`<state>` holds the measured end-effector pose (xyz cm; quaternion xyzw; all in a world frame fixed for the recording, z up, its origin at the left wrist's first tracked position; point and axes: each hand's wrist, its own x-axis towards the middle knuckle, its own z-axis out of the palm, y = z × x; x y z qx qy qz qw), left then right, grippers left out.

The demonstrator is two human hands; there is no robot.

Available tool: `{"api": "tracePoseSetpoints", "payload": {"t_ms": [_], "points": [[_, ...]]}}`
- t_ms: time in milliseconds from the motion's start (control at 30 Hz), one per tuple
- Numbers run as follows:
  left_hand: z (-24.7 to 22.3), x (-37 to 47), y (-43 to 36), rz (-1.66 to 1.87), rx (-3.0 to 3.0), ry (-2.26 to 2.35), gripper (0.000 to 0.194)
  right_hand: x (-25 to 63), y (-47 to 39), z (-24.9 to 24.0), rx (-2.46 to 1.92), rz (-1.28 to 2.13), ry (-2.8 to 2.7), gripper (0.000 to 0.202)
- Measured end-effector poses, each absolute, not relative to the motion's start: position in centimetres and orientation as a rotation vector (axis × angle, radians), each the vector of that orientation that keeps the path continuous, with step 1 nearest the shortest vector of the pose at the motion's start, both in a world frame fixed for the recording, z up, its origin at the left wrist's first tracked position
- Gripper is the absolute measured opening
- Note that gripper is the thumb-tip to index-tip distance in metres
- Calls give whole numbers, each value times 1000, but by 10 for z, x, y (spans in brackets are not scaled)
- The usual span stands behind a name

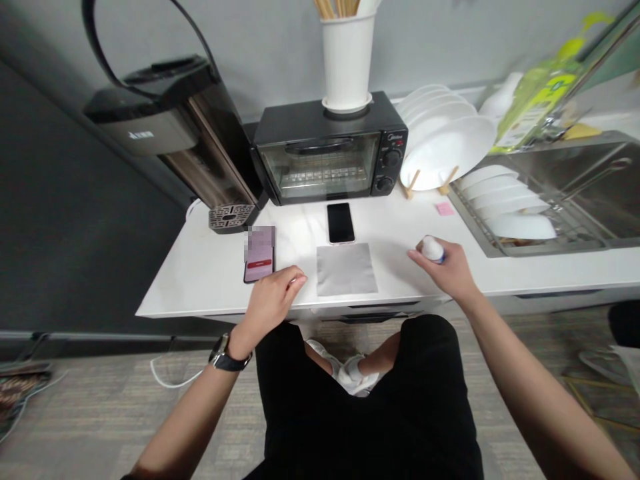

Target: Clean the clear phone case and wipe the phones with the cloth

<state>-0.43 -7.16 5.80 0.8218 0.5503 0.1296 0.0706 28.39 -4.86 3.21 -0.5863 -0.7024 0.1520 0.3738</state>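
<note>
A: Far left of the white tabletop (185,287)?

B: Tall black-and-metallic drinks dispenser (217,153), loop handle raised. Just in front, a rectangular phone with a lit, pinkish screen (259,252) lies flat.

A: Left hand (275,292)?

B: Near that phone's lower end, at the front edge, fingers curled inward. Whether they enclose anything, I cannot tell.

A: Centre?

B: Black, boxy toaster oven (320,123) with a glass door; a white tapered cup of wooden sticks (347,63) stands on top. In front of the oven lies a dark-screened rectangular phone (341,223), then a thin grey square cloth (347,270), spread flat.

A: Right hand (450,263)?

B: Right of the cloth, grasping a small white-topped container (432,248), a trace of blue below.

A: Beyond?

B: Small pink paper square (445,209); behind it, round white plates (445,150) lean in a wooden rack. Far right, a metal sink (590,173).
</note>
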Motion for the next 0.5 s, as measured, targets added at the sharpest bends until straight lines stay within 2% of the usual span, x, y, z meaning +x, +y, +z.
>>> {"api": "tracePoseSetpoints", "payload": {"t_ms": [167, 500], "points": [[54, 20, -51, 463, 2496, 1506, 20, 265, -56, 30, -1334, 792, -1620, 24], [36, 109, 71, 715, 2592, 1167, 20, 245, -38, 19, -1139, 1163, -1441, 21]]}}
